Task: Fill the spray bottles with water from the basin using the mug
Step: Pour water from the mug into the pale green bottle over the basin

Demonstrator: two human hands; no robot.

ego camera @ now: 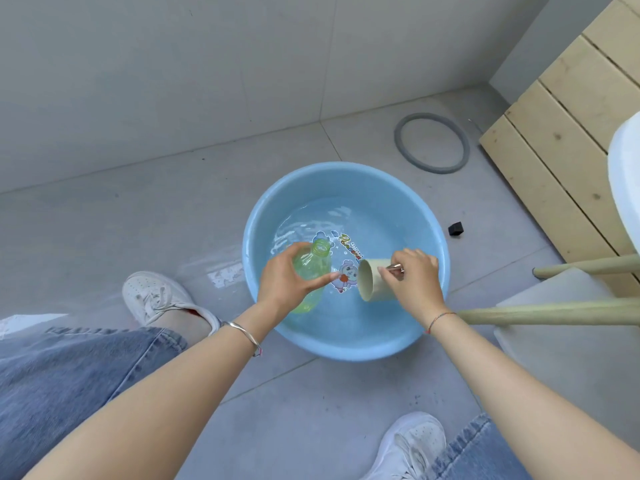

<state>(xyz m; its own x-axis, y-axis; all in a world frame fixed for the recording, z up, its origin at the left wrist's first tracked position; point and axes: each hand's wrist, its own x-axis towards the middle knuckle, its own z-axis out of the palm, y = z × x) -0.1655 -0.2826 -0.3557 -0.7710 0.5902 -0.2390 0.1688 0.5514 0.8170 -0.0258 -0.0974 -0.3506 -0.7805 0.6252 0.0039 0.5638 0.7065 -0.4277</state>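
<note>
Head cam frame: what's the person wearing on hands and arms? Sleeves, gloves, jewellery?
No gloves on the left hand or the right hand, and no sleeves in view above either. A thin silver metal bangle circles the left wrist. A thin red-and-dark string bracelet sits on the right wrist.

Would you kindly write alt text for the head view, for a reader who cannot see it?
Over a blue basin of water on a grey floor, the left hand holds an uncapped green bottle and the right hand holds a beige mug tipped sideways, mouth toward the bottle. A grey ring lies on the floor behind.
</note>
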